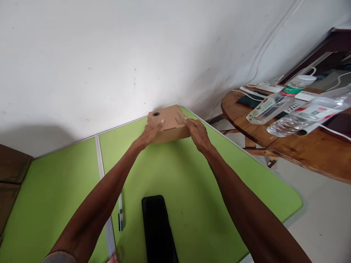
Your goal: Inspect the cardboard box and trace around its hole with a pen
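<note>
A small brown cardboard box (170, 120) with printed text and a dark round mark on top is at the far end of the green table (164, 171), close to the wall. My left hand (151, 132) grips its left side, thumb on the top face. On the opposite side my right hand (197, 132) holds the right end, its thumb at the upper edge. Fingers under and behind the box are hidden. Whether the box rests on the table or is slightly raised, I cannot tell. Nearer to me lie a black phone (159, 230) and a pen (120, 213).
Several clear plastic bottles, one a water bottle (290, 91), stand on a round wooden table (307, 157) at right, among white cables. Stacked brown cartons (12, 166) border the left edge. The white wall (109, 65) rises directly behind the green table.
</note>
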A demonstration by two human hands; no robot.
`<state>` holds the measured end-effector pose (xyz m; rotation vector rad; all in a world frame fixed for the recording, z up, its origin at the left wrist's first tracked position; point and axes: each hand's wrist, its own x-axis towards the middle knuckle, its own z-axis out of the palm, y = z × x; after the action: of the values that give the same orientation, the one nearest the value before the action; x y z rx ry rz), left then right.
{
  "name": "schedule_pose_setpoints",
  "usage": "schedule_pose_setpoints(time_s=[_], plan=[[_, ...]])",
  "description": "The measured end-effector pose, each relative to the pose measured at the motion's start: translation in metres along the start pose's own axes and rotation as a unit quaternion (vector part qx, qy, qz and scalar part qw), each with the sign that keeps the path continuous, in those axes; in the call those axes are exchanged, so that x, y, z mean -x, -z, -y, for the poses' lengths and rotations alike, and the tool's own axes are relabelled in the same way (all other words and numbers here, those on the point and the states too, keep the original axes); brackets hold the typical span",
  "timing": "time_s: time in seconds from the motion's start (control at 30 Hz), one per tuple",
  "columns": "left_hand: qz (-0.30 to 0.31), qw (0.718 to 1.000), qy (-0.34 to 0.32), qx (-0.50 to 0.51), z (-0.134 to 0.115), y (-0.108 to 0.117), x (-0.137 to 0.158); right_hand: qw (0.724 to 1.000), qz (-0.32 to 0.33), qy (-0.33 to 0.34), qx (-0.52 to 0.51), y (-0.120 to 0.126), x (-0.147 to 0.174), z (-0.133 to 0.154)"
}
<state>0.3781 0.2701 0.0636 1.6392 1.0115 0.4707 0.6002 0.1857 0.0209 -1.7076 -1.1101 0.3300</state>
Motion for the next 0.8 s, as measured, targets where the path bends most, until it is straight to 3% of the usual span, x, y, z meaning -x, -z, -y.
schedule_pose_setpoints(time_s=[0.13,0.3,0.4,0.53,0.7,0.8], plan=[[0.018,0.999,-0.02,0.03,-0.002,0.031,0.068,0.997,0.007,0.027,-0.068,0.011,0.036,0.047],[-0.036,0.997,-0.063,0.04,-0.005,0.053,0.157,0.983,0.073,0.037,-0.166,0.006,0.086,0.104],[-0.147,0.979,-0.137,-0.032,0.001,0.058,0.21,0.973,0.101,0.06,-0.197,-0.002,0.124,0.14],[-0.319,0.906,-0.239,-0.141,0.014,0.072,0.278,0.954,0.147,0.126,-0.23,-0.01,0.179,0.181],[-0.338,0.915,-0.213,-0.062,0.028,0.096,0.362,0.927,0.23,0.18,-0.236,-0.026,0.227,0.209],[-0.356,0.914,-0.193,0.004,0.038,0.103,0.394,0.928,0.227,0.178,-0.235,-0.049,0.247,0.221]])
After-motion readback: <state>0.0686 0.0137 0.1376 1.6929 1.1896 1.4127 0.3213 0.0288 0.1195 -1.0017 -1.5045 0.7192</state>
